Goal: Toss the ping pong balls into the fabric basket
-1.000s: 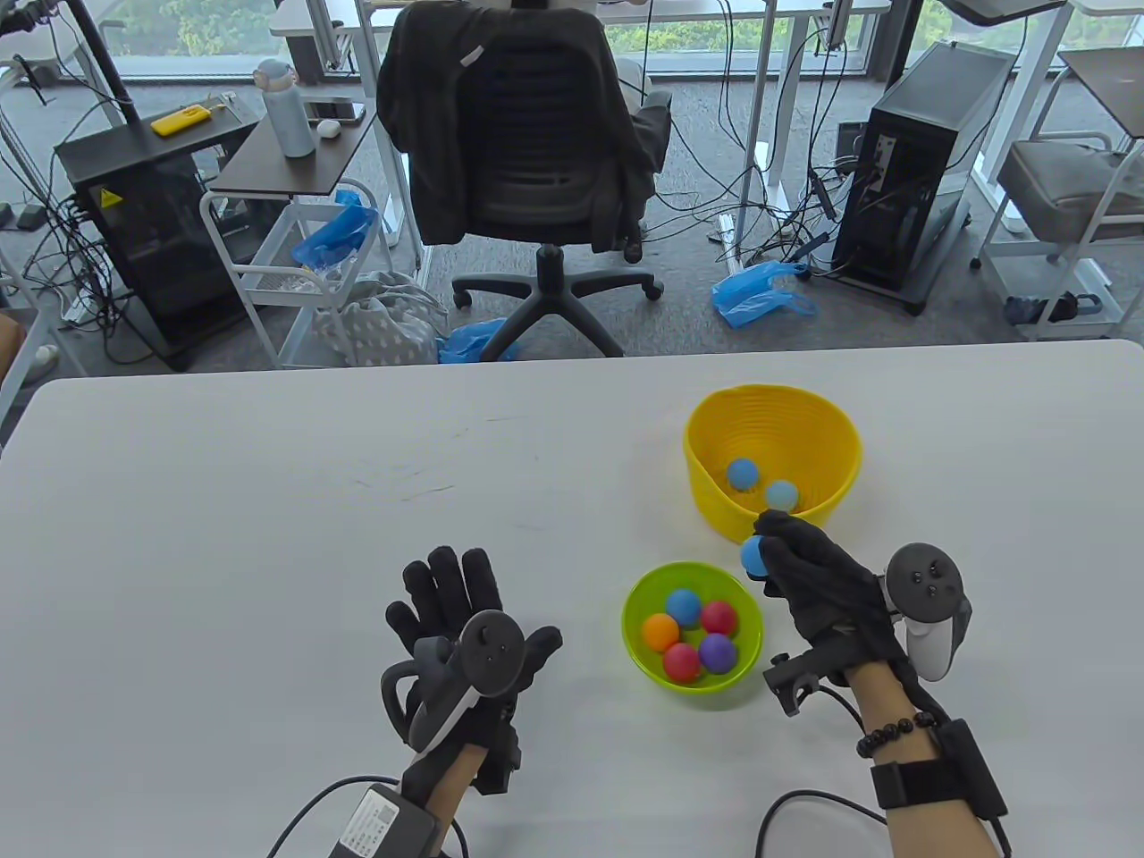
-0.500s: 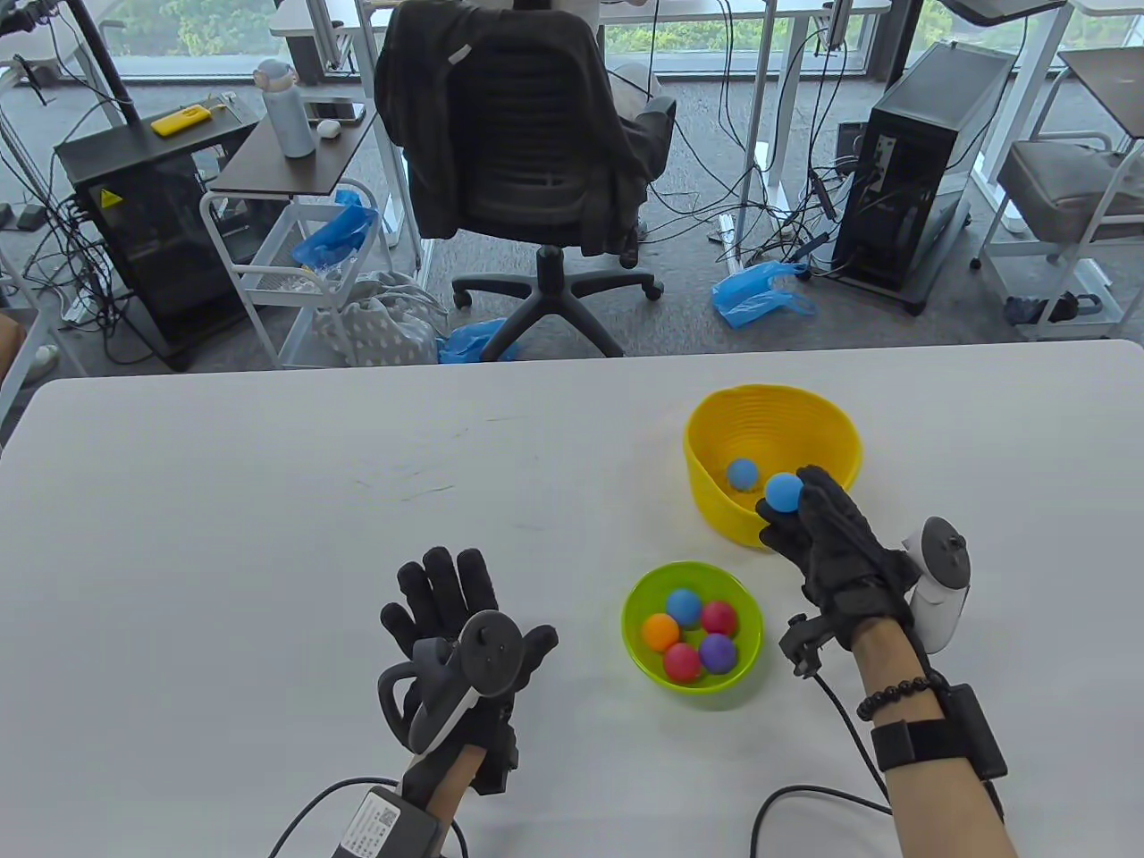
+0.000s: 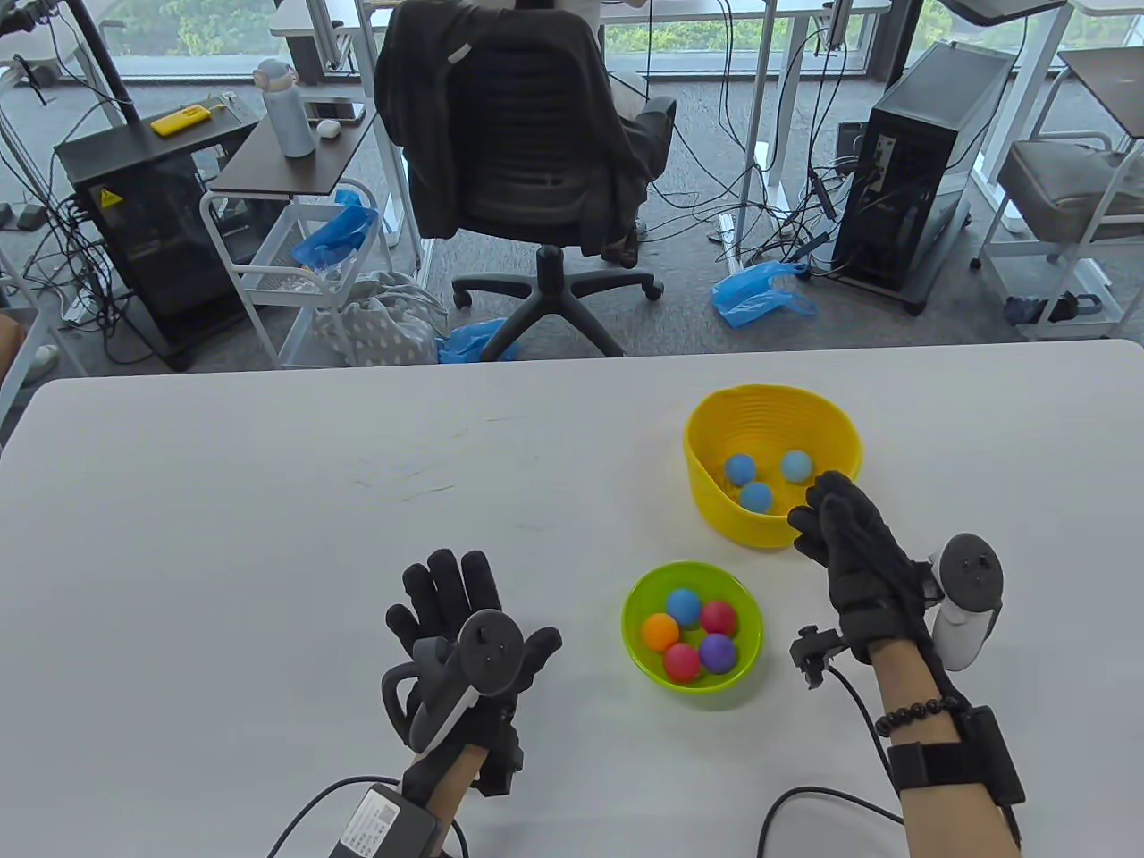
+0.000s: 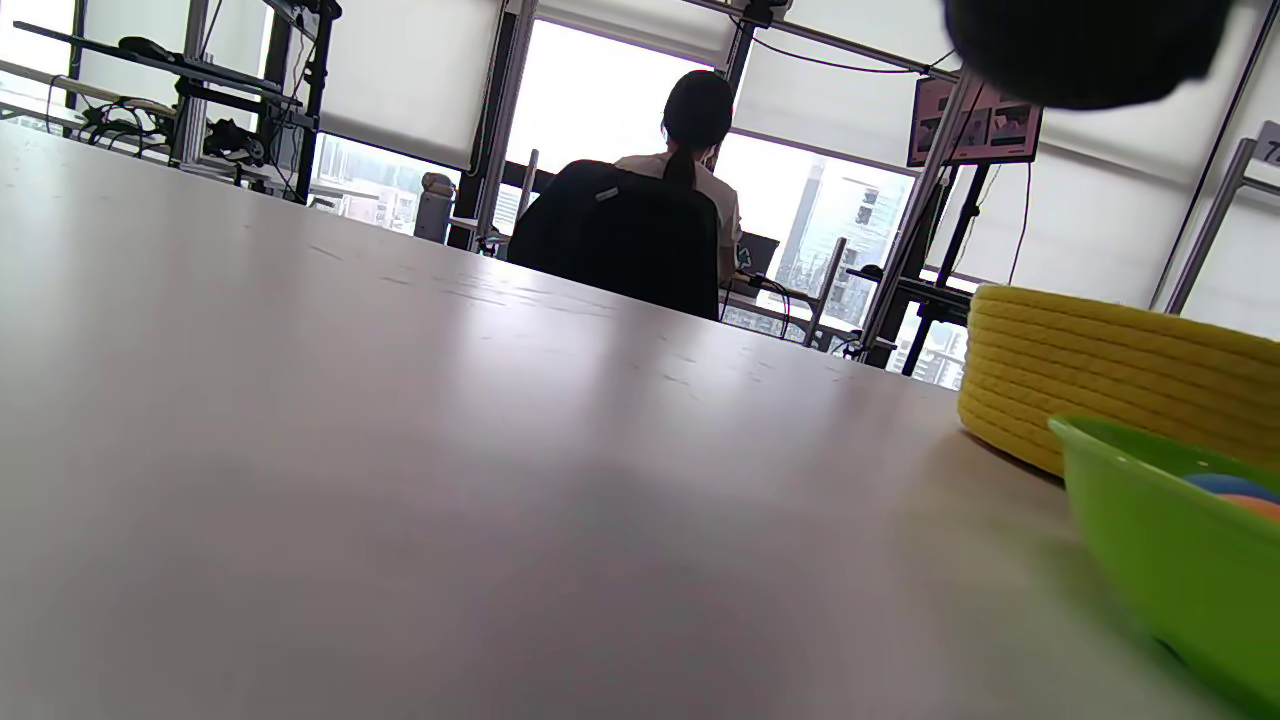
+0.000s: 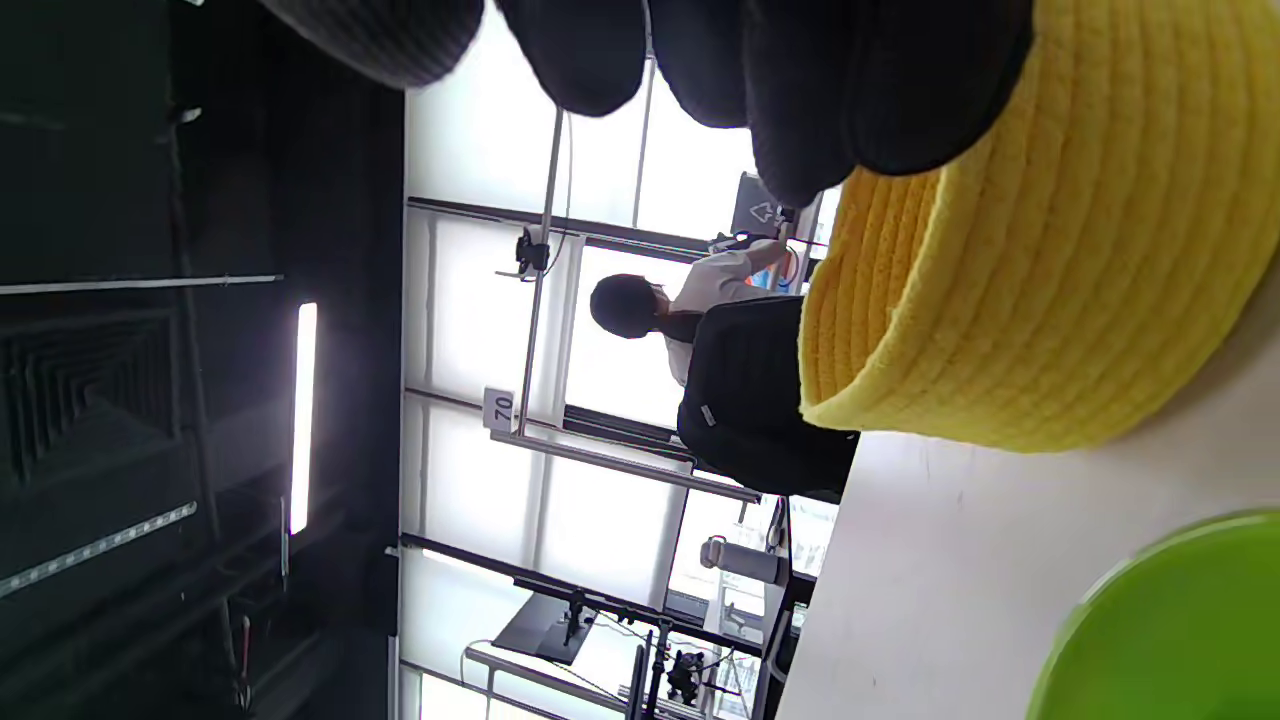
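Observation:
The yellow fabric basket [image 3: 715, 416] stands on the white table and holds three blue balls [image 3: 756, 496]. It also shows in the left wrist view [image 4: 1100, 360] and the right wrist view [image 5: 1040, 300]. My right hand [image 3: 827, 514] hovers at the basket's near rim, fingers spread and empty. The green bowl [image 3: 636, 657] in front holds several balls: blue, orange, red and purple [image 3: 717, 652]. My left hand [image 3: 447, 590] rests flat on the table, fingers spread, left of the bowl and empty.
The white table [image 3: 268, 500] stretches left and far of the hands. Beyond its far edge stand an office chair [image 3: 527, 152], a cart [image 3: 295, 268] and a computer tower [image 3: 929, 161]. Cables trail from both wrists at the near edge.
My right hand carried a blue ball from above the green bowl to the basket and let it go. The basket now holds three blue balls. The left hand stayed put.

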`<state>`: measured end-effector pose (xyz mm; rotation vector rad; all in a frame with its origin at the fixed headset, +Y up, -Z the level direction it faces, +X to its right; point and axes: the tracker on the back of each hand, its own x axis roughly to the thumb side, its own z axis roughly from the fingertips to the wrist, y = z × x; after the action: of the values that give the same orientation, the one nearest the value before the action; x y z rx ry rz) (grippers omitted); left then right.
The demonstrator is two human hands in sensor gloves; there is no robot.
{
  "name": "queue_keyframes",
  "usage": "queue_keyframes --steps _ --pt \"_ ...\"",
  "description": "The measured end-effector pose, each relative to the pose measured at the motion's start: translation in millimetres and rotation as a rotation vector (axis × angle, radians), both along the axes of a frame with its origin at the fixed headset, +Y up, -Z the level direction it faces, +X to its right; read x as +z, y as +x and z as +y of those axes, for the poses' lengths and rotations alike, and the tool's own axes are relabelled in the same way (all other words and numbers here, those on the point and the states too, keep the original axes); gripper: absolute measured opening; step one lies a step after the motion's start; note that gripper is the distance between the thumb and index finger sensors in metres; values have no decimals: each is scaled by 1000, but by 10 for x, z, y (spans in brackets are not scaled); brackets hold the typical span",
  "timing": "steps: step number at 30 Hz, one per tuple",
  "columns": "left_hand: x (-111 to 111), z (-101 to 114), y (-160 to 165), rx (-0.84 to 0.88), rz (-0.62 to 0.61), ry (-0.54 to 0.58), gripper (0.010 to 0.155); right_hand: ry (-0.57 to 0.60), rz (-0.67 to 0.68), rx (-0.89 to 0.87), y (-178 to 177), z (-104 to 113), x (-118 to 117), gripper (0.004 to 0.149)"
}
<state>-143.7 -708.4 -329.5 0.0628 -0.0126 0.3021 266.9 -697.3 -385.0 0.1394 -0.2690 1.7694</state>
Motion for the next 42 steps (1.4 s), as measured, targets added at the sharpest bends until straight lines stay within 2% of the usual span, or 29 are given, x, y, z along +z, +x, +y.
queue_keyframes --steps 5,8,9,12,15,23,42 --pt "9 -4 23 11 -17 -2 107 138 115 372 -378 240 201 50" --pt "7 -10 30 16 -24 -6 107 141 198 613 -616 283 286 48" --pt "8 -11 33 16 -26 -7 107 137 227 745 -723 289 316 48" --pt "8 -14 35 22 -30 -7 107 80 309 927 -899 240 338 46" --pt "11 -18 37 24 -29 -11 107 1 404 984 -1003 155 333 46" --pt "9 -18 40 22 -24 -1 107 -79 498 1084 -1162 -15 304 46" --pt "5 -20 47 14 -15 7 107 -176 548 1178 -1327 -295 262 51"
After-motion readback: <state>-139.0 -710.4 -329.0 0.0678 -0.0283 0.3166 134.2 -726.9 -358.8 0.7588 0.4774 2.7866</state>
